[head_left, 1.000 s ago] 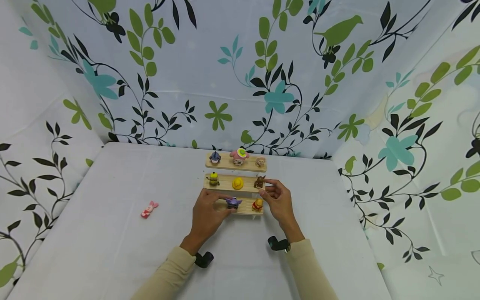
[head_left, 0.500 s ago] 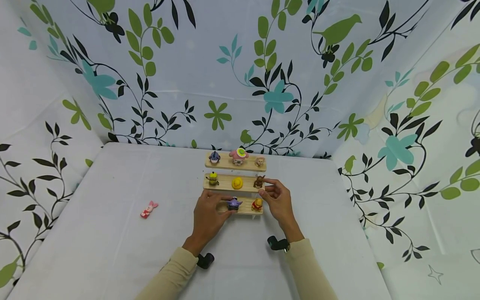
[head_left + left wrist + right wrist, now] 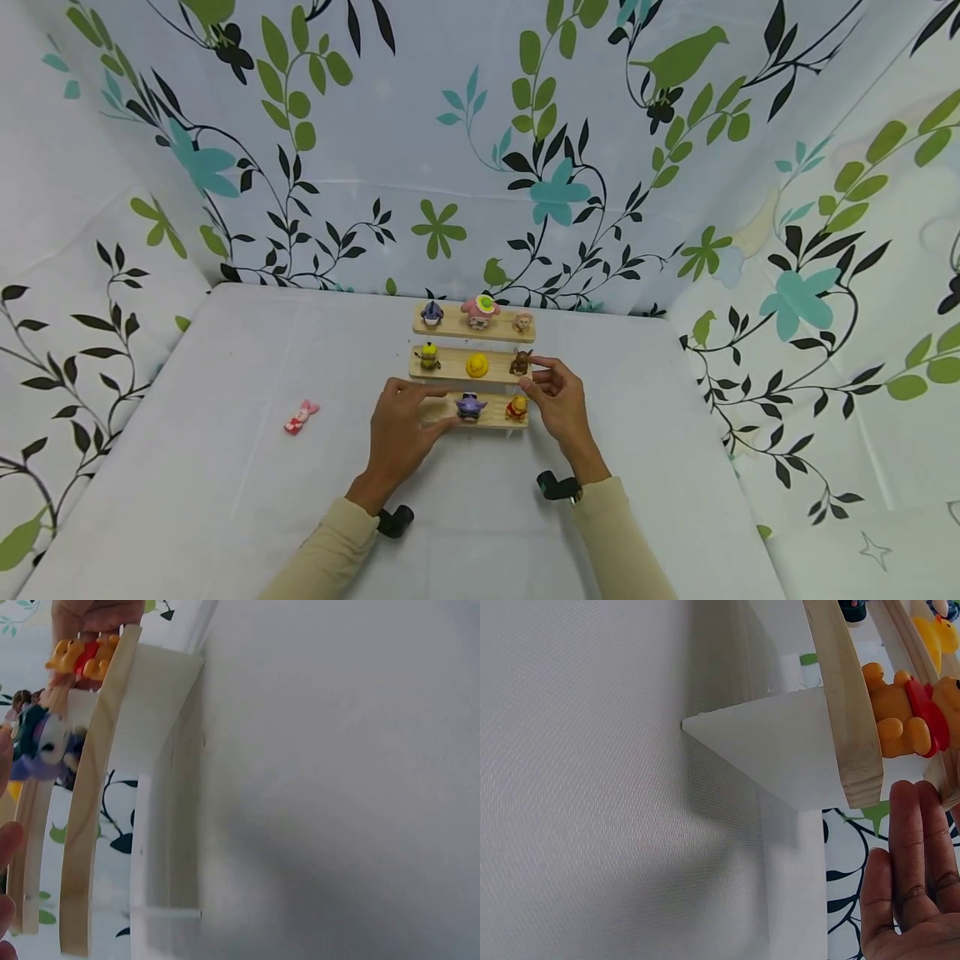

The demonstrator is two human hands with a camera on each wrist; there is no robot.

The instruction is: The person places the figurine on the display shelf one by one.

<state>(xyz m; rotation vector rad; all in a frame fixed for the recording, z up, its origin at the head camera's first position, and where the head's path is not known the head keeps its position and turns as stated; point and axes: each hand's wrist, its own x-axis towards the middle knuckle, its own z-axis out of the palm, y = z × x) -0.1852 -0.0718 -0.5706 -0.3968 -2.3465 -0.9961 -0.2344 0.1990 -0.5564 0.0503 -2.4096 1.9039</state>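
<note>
A tiered wooden display stand [image 3: 492,377] carries small toy figurines on three steps. My left hand [image 3: 397,429] is by the left end of the lowest step, thumb and index finger spread apart. Just right of its fingertips stands a purple figurine [image 3: 470,407]; in the left wrist view, fingertips [image 3: 9,844] show at the left edge. A yellow bear figurine in a red shirt [image 3: 516,407] stands near that step's right end. My right hand [image 3: 558,408] holds the right end of the middle step between thumb and index finger, beside a brown figurine [image 3: 521,362].
A yellow duck [image 3: 477,365] and a green-and-yellow figurine [image 3: 428,357] share the middle step. On the top step are a blue figurine [image 3: 432,313], a large pink one [image 3: 480,312] and a small pale one [image 3: 522,322]. A pink-and-red rabbit figurine [image 3: 302,417] lies on the white table [image 3: 225,500].
My left hand has let go of the purple figurine and drawn back left. The figurine now stands slightly further right on the lowest step. My right hand has kept its place.
</note>
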